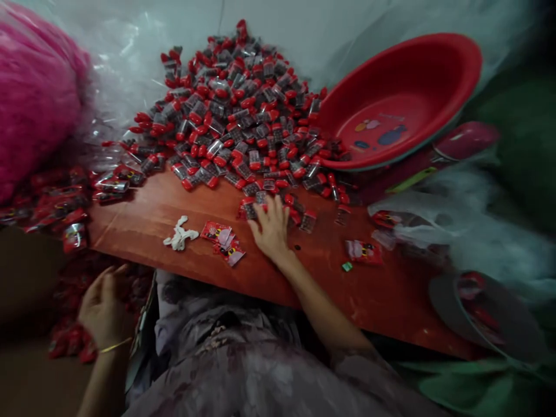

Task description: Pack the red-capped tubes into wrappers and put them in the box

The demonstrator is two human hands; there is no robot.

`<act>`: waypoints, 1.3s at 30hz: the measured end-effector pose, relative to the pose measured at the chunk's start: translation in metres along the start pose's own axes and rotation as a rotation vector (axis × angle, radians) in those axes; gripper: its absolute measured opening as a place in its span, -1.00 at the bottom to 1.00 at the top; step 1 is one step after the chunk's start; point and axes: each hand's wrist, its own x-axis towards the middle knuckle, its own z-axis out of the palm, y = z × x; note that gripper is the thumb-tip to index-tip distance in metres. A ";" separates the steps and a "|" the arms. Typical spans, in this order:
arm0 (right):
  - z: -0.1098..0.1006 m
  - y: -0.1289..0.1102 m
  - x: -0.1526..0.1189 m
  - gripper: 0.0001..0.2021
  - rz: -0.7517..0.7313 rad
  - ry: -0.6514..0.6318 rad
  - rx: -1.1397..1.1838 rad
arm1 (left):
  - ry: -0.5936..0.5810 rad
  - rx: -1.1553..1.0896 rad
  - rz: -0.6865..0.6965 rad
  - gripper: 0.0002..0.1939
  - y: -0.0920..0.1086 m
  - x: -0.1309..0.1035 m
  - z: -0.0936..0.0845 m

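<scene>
A large heap of small clear containers with red caps (234,116) covers the back of the reddish wooden table (174,202). At the heap's front edge my right hand (273,227) reaches over several containers, its fingers spread and touching them. My left hand (103,304) is off the table's front left edge, above red packets (72,336) in a box; its fingers are bent but apart, and nothing shows in them. Flat red printed packets (223,240) lie between the hands, beside a white crumpled strip (180,233).
A red basin (403,104) leans tilted at the back right. Filled red packets (56,200) and a pink bundle (39,87) are at the left. A grey bowl (512,315) stands at the right edge, near clear plastic bags (417,214).
</scene>
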 end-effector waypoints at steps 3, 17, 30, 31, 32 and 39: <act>0.006 -0.034 -0.009 -0.62 -0.258 -0.109 0.095 | -0.128 0.100 0.312 -0.75 -0.004 -0.013 0.044; 0.012 -0.059 -0.022 -0.78 -0.155 0.009 0.196 | -0.297 0.285 0.614 -0.57 0.017 -0.008 0.108; 0.009 -0.051 -0.022 -0.86 0.020 0.113 0.661 | -0.457 -0.061 0.240 -0.81 0.024 -0.007 0.155; 0.009 -0.050 -0.021 -0.85 0.041 0.143 0.710 | -0.448 -0.070 0.230 -0.79 0.026 -0.006 0.156; 0.008 -0.048 -0.020 -0.80 0.068 0.168 0.750 | -0.440 -0.088 0.215 -0.78 0.029 -0.004 0.156; 0.003 -0.042 -0.009 -0.70 0.209 0.040 0.912 | -0.468 -0.224 0.118 -0.71 0.037 0.000 0.172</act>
